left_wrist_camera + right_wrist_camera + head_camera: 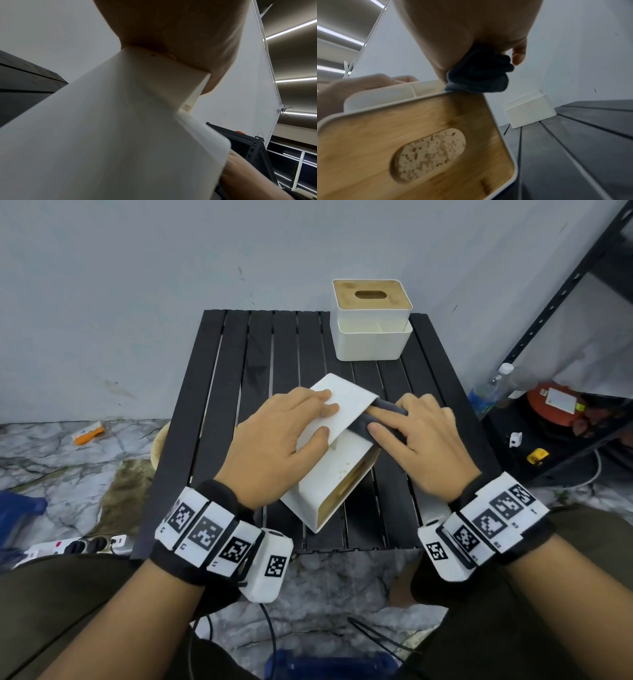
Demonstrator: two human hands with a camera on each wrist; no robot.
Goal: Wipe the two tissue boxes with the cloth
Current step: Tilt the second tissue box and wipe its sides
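On the black slatted table (239, 371) a white tissue box (329, 484) lies tipped on its side, its bamboo lid (419, 135) facing the near right. My left hand (323, 421) holds this box from above, fingers laid over the upper face and thumb round its edge. My right hand (375, 419) grips a bunched dark grey cloth (363, 428) and presses it against the box's upper right edge. The cloth (479, 75) sits bunched under my palm at the lid's rim. A second white tissue box (371, 320) with a bamboo lid stands upright at the table's far right.
A grey wall runs behind the table. To the right stands a black metal rack (565, 302), with a water bottle (489, 392) and a red object (555, 405) at its foot. A power strip (85, 544) lies on the marble floor at left.
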